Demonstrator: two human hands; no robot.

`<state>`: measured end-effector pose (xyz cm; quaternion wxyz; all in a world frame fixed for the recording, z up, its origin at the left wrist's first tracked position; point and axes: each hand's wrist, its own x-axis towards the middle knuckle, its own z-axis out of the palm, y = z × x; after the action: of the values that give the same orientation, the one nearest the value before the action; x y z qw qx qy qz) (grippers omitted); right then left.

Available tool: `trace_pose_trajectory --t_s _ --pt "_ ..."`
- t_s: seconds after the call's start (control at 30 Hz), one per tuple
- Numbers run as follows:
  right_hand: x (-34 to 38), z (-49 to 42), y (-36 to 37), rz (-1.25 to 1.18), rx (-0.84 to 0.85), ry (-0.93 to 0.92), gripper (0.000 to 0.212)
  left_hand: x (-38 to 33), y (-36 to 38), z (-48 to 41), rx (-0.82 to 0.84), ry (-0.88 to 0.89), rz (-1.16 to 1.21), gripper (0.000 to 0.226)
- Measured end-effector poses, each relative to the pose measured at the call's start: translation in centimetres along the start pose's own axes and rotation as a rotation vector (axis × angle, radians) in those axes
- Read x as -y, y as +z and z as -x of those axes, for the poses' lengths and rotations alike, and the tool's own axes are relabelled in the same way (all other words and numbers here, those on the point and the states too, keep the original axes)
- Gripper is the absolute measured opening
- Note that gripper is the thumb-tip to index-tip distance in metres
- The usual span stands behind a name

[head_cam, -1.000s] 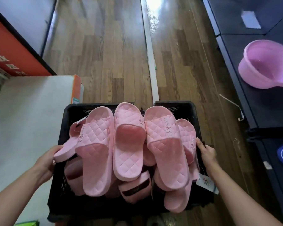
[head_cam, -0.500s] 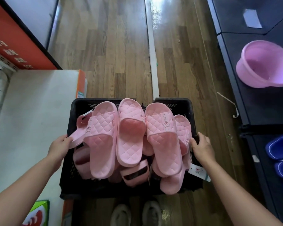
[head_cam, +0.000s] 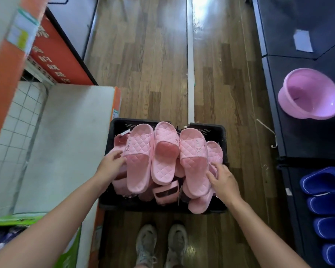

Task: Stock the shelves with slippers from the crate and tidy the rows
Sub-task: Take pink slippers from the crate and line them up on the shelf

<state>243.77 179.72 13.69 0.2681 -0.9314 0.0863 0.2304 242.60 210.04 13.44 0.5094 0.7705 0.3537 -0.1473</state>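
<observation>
Wood-plank shop floor runs underfoot. Left grip is released, its straight fingers touching the side of the left-most pink quilted foam slipper. Right grip, fingers loosely spread, rests on the right-hand pink quilted slipper and clenches nothing. Both slippers top a heap in the black plastic lattice crate at 6 o'clock. The step looks like choosing a pair. Next, both grips should close and carry the pair to the dark shelf at 3 o'clock, above the blue slippers.
</observation>
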Motion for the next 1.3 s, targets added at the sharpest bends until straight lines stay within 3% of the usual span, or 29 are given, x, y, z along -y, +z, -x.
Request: trace_pose_trajectory --t_s 0.23,0.4,0.6,0.77,1.03,1.3 --pt "4.7 -0.9 5.5 -0.154 0.213 -0.051 0.041 1.8 0.8 -2.0 0.035 -0.042 -0.024 0.045" --pt "5.9 -2.6 9.3 -0.181 0.378 0.079 0.049 4.6 1.9 -3.4 0.024 -0.081 -0.004 0.041" --pt "5.9 -4.3 11.6 -0.355 0.235 0.302 0.06 8.0 3.8 -3.5 0.048 -0.177 -0.036 0.043" --pt "5.7 -5.1 12.4 -0.446 0.216 0.407 0.055 8.4 4.4 -4.3 0.096 -0.285 0.054 0.04" --pt "6.3 -5.1 10.3 -0.706 0.301 0.436 0.043 6.4 2.0 -3.9 0.068 -0.4 0.508 0.024" --pt "7.5 -0.6 6.5 -0.697 0.289 0.241 0.037 4.8 -2.6 0.4 0.049 -0.318 0.464 0.017"
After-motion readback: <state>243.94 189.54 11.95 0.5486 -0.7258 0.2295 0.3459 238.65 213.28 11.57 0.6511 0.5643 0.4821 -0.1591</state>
